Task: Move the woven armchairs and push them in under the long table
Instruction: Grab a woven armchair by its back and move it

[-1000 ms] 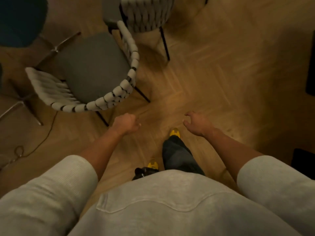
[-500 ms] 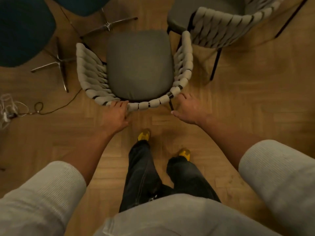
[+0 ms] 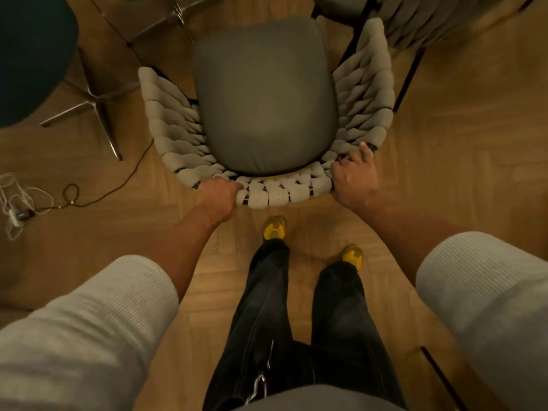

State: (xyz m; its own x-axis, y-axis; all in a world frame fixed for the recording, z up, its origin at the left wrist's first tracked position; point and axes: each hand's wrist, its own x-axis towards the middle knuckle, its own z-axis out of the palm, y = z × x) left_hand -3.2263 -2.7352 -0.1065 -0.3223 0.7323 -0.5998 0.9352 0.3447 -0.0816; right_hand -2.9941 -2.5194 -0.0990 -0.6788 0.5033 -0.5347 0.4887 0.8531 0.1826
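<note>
Woven armchair (image 3: 267, 93) stands just ahead of both hands. Left hand (image 3: 218, 195) and right hand (image 3: 353, 180) are each curled closed over its padded back rail (image 3: 281, 192), a sound hold; the cording probably yields over a stiff frame, likely light enough to drag.

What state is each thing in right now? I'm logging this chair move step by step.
woven armchair: upright on the floor, seat empty, gripped at the backrest rim.
left hand: closed on the rim's left part.
right hand: closed on the rim's right corner.
second woven armchair: upright, close beside the first, untouched.
dark swivel chair: standing at left, untouched.
cable: lying loose on the floor.
</note>
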